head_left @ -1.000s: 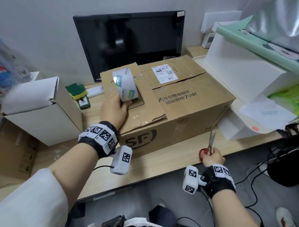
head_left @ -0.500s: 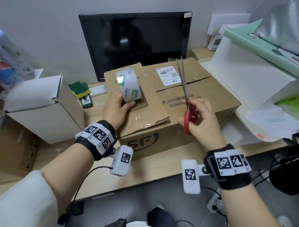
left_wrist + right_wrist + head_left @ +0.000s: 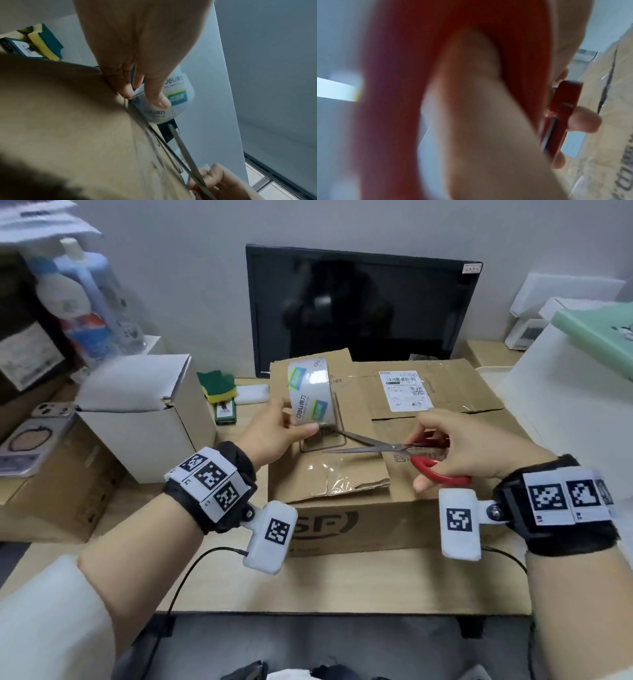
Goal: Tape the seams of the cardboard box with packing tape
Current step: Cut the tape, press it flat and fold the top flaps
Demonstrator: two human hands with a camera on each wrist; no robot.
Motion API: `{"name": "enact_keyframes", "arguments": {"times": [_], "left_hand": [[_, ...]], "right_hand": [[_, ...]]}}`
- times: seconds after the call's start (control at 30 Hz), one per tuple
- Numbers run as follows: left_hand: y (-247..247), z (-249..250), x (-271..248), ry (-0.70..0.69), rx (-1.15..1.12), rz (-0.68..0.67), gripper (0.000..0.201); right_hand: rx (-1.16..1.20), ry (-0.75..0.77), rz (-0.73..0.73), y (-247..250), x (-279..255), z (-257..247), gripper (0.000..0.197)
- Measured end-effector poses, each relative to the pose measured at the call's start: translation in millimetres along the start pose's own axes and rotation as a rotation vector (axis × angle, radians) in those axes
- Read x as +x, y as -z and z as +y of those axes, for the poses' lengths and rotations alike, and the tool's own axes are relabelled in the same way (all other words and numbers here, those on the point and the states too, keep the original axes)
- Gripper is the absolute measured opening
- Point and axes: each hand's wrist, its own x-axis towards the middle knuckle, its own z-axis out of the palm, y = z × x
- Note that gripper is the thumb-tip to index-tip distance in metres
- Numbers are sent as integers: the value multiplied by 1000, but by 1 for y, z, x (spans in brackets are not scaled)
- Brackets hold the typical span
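Tape roll [image 3: 307,393] gripped in left hand [image 3: 270,433] fingers [image 3: 155,93]; scissors [image 3: 387,447] beside.

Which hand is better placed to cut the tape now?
The right hand, probably: it grips the red-handled scissors, blades open and pointing at the tape roll. The left hand holds that roll on the cardboard box.

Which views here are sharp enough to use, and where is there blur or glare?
Head view: sharp centrally, edges blurred, glare on the tape roll. Left wrist: dim, cardboard box soft. Right wrist: heavily blurred; only the red scissors are readable.
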Motion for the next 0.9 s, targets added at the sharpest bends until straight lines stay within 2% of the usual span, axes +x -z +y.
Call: {"name": "enact_keyframes", "arguments": {"times": [0.17, 0.3, 0.5, 0.7, 0.9], "left_hand": [[-2, 2, -4, -1, -26, 11, 29], [-5, 5, -8, -33, -7, 62, 28], [-6, 7, -13, -54, -74, 111, 16], [-12, 2, -15, -146, -126, 182, 17], [-12, -3, -13, -248, -122, 223, 26]], "right_hand": [[-71, 35, -62, 11, 25, -1, 45], [-72, 36, -135, 20, 30, -4, 39], [-100, 50, -113, 38, 31, -3, 36], [-164, 87, -155, 34, 41, -13, 46], [-160, 104, -142, 32, 48, -18, 44]]}}
